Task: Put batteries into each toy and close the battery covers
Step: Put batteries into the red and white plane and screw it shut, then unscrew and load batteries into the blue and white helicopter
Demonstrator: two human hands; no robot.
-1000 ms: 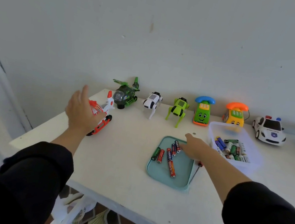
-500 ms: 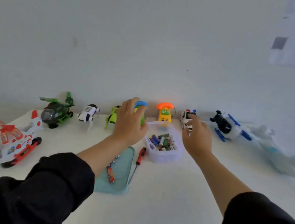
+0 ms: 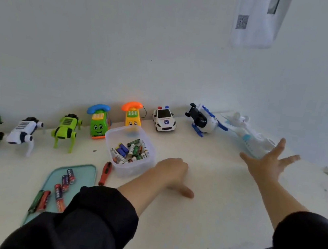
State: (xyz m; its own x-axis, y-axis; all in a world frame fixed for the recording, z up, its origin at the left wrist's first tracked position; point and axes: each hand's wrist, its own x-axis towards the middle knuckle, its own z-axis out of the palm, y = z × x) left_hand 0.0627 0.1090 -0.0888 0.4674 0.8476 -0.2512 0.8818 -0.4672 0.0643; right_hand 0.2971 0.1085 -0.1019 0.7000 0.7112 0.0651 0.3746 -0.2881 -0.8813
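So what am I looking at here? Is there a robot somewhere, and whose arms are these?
No robot: these are a person's own arms in black sleeves, filmed by a wide-angle camera worn on the head, looking down at a white table. The left hand rests on the table beside a clear plastic tub of mixed batteries, holding nothing. The right hand is spread open, reaching toward a pale white and blue toy plane; it holds nothing. Along the wall stand toys: a white police car, an orange-handset yellow phone, a blue-handset green phone and a lime green robot dog. A teal tray holds red batteries, with a red-handled screwdriver beside it.
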